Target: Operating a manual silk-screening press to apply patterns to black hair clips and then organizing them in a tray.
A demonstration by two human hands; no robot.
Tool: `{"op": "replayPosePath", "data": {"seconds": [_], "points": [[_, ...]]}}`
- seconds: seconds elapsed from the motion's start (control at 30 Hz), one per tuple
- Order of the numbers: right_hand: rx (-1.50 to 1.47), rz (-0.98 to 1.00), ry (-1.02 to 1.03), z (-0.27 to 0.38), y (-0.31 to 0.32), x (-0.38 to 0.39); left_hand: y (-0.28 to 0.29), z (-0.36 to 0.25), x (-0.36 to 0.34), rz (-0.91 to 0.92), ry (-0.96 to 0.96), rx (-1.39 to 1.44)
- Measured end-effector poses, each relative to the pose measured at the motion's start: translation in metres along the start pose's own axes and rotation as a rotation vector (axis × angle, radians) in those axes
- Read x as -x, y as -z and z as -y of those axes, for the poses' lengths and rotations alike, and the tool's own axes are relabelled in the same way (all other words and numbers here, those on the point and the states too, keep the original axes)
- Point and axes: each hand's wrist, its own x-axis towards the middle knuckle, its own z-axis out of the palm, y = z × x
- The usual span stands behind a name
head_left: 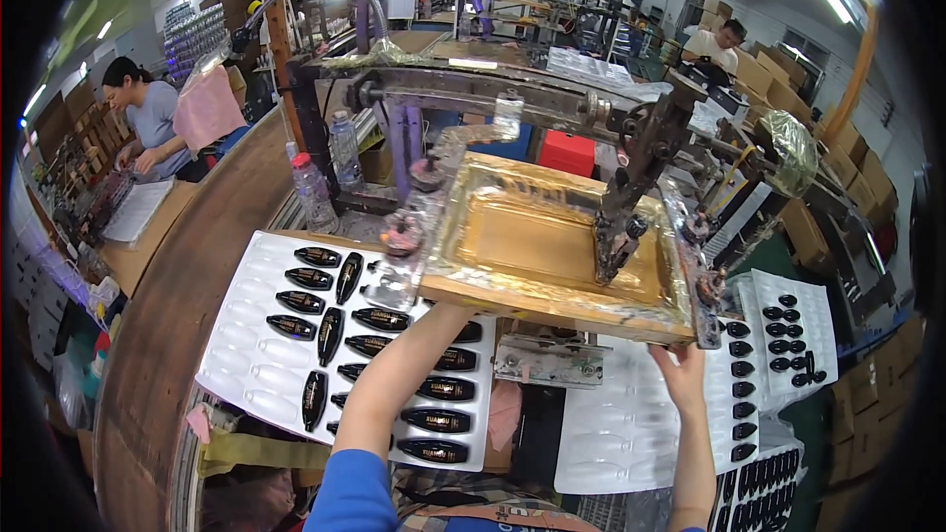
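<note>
A wooden-framed printing screen (552,299) with a golden-brown mesh is clamped in the press in front of me. My left hand (450,317) reaches under its near left edge, so the fingers are hidden. At the frame's near right corner is my right hand (678,365), thumb and fingers bent upward against its underside; whatever they hold is out of sight. Below the screen sits a metal fixture (549,361). Glossy black bottles (437,421) with gold print lie on the white moulded tray (246,350) to the left. Beside my right forearm, another white tray (611,433) carries a column of black bottles (743,389).
Dark press arms (641,163) and a rail (493,89) stand over the screen. Clear plastic bottles (313,192) stand at its left, with a red box (567,153) behind. More bottles fill a tray (823,325) at far right. Two people work farther off; cartons (867,414) line the right.
</note>
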Motion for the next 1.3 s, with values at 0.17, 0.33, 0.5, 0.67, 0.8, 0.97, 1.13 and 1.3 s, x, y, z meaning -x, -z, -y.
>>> {"op": "replayPosePath", "data": {"seconds": [0.17, 0.33, 0.5, 0.67, 0.8, 0.97, 1.13, 1.3], "points": [[0.232, 0.278, 0.068, 0.077, -0.079, -0.034, 0.023, 0.020, -0.026, -0.117, 0.392, 0.711], [0.178, 0.382, -0.105, 0.075, -0.087, -0.032, 0.100, -0.064, 0.070, -0.213, -0.052, 0.062], [0.345, -0.043, 0.110, -0.023, -0.025, -0.004, 0.220, -0.028, 0.157, -0.621, 0.009, -0.214], [0.768, -0.156, 0.098, -0.205, 0.114, -0.050, 0.276, 0.005, 0.209, -0.749, 0.109, -0.301], [0.996, -0.108, 0.056, -0.236, 0.132, -0.053, 0.295, 0.034, 0.223, -0.765, 0.301, -0.299], [1.049, -0.121, -0.117, -0.244, 0.147, -0.052, 0.307, 0.056, 0.221, -0.760, 0.426, -0.419], [1.126, -0.116, -0.244, -0.208, 0.138, -0.052, 0.289, 0.048, 0.216, -0.760, 0.485, -1.120], [0.937, -0.278, 0.036, -0.203, 0.148, -0.036, 0.171, -0.019, 0.135, -0.554, 0.046, -0.875]]}}
